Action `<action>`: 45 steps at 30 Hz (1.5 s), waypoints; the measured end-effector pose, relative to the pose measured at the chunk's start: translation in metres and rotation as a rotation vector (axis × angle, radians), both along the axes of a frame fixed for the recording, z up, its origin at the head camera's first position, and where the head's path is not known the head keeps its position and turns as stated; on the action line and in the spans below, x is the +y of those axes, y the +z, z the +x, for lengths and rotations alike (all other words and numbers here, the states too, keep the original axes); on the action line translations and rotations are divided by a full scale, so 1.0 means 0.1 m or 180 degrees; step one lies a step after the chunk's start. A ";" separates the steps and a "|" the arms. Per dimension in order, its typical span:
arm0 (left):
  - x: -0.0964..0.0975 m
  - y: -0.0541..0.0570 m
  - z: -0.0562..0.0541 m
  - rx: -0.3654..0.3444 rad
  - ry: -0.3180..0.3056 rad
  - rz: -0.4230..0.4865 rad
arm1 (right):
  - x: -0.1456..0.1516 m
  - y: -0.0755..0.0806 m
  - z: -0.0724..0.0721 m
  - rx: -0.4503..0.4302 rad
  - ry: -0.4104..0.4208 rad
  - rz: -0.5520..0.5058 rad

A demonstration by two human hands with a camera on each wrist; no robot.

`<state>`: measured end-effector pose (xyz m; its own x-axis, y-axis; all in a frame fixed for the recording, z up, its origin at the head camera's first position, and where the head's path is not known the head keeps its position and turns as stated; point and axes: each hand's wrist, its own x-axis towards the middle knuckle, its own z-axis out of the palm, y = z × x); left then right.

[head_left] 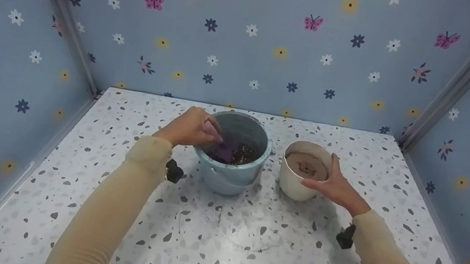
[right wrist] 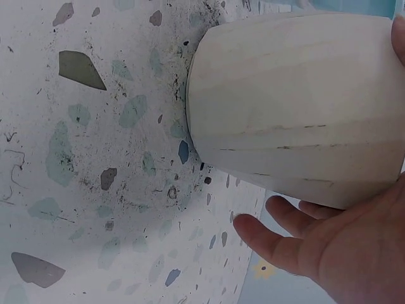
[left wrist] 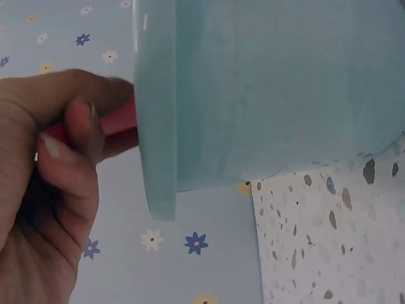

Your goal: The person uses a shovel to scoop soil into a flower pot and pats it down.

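Note:
My left hand (head_left: 191, 127) grips the pink handle of a small shovel (head_left: 226, 153), whose purple blade is down inside a light blue bucket (head_left: 228, 181). Dark, crumbly soil (head_left: 244, 155) lies in the bucket around the blade. In the left wrist view, the bucket wall (left wrist: 272, 95) hides the blade, and fingers and thumb close round the handle. To the right, my right hand (head_left: 337, 186) holds a white flowerpot (head_left: 291, 185) from its right side, thumb on the near rim and fingers round the far side. Brown soil (head_left: 308, 165) fills much of the pot.
Both containers stand on a white speckled tabletop (head_left: 219, 248). Dark crumbs (right wrist: 183, 76) are scattered by the pot's base. Blue walls (head_left: 247, 38) with flowers and butterflies enclose the back and sides, with grey corner posts (head_left: 63, 18).

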<state>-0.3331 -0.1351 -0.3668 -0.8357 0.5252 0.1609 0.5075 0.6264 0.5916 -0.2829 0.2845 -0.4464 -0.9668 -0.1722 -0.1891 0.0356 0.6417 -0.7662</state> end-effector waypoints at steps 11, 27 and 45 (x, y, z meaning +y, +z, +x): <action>0.01 -0.03 0.07 -0.0427 0.0229 0.0232 | -0.01 0.00 0.01 -0.0006 -0.0044 0.0024; 0.05 -0.03 0.09 -0.0277 -0.0031 -0.0037 | -0.02 0.01 0.00 -0.0029 -0.0033 -0.0064; 0.05 -0.13 0.18 -0.0618 0.0586 0.0557 | -0.03 0.01 0.00 -0.0030 0.0009 -0.0039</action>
<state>-0.3155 -0.1304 -0.3799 -0.9380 0.3406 0.0637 0.2622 0.5774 0.7732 -0.2832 0.2817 -0.4453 -0.9645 -0.1772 -0.1960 0.0410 0.6324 -0.7736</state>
